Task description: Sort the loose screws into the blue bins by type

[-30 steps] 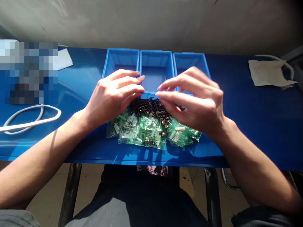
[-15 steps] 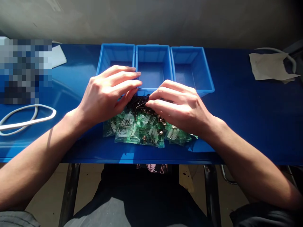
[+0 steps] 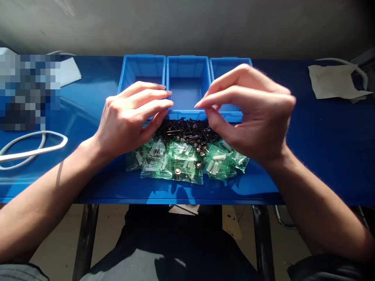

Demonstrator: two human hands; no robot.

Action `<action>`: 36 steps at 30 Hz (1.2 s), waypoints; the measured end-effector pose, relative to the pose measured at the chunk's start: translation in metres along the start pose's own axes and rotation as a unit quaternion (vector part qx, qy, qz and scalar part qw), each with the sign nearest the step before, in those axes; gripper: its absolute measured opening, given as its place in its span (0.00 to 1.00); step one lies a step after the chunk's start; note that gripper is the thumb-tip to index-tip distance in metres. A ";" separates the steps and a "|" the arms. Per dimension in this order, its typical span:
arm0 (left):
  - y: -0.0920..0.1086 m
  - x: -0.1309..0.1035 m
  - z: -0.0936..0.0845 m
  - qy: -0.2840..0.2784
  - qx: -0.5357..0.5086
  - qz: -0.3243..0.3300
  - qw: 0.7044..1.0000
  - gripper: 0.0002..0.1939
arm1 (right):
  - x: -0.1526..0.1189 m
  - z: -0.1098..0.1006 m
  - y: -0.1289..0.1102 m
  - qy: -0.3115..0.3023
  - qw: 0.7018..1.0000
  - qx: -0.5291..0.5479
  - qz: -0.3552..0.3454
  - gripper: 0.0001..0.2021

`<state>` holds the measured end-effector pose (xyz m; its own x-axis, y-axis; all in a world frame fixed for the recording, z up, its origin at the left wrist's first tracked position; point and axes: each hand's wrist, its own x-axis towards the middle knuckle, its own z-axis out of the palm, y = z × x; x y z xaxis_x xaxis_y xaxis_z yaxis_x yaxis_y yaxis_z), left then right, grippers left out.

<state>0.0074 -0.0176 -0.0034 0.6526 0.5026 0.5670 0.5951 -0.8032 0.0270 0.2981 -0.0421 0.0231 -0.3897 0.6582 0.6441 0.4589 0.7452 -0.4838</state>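
Note:
A heap of small black screws (image 3: 187,130) lies on several green plastic bags (image 3: 181,164) of white and brass parts, near the front edge of the blue table (image 3: 307,156). My left hand (image 3: 131,117) lies flat at the heap's left side, fingers stretched toward the screws and the thumb tucked against them. My right hand (image 3: 254,113) is lifted above the heap's right side. Its thumb and forefingers are drawn close together, and whether anything is pinched between them is not visible. Three blue bins, left (image 3: 140,68), middle (image 3: 187,68) and right (image 3: 228,64), stand side by side just behind the heap.
A white cable (image 3: 32,146) loops on the table at the left. A crumpled white sheet (image 3: 334,82) lies at the far right and another white sheet (image 3: 68,72) at the back left. A grey wall runs behind the table. My lap is below the front edge.
My right hand has risen off the screw heap with its fingertips drawn together, now partly covering the right bin. My left hand has stayed at the heap's left side.

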 end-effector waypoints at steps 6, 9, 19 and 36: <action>-0.004 -0.001 0.001 -0.005 -0.012 -0.018 1.000 0.17 | 0.000 0.001 0.020 -0.156 0.970 -0.097 -0.159 0.09; -0.007 0.000 0.004 -0.004 -0.007 -0.014 1.000 0.15 | -0.001 0.005 0.022 -0.170 0.954 -0.149 -0.194 0.07; -0.005 0.000 0.007 0.022 0.007 0.019 1.000 0.12 | -0.002 0.006 0.016 -0.147 0.955 -0.142 -0.213 0.09; -0.002 -0.001 0.002 -0.006 -0.014 -0.018 1.000 0.13 | 0.003 -0.008 0.024 0.107 0.976 -0.191 0.015 0.13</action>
<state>0.0061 -0.0156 -0.0057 0.6368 0.5353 0.5549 0.6050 -0.7931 0.0710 0.3144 -0.0227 0.0186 -0.2144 0.6118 0.7614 0.7480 0.6041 -0.2747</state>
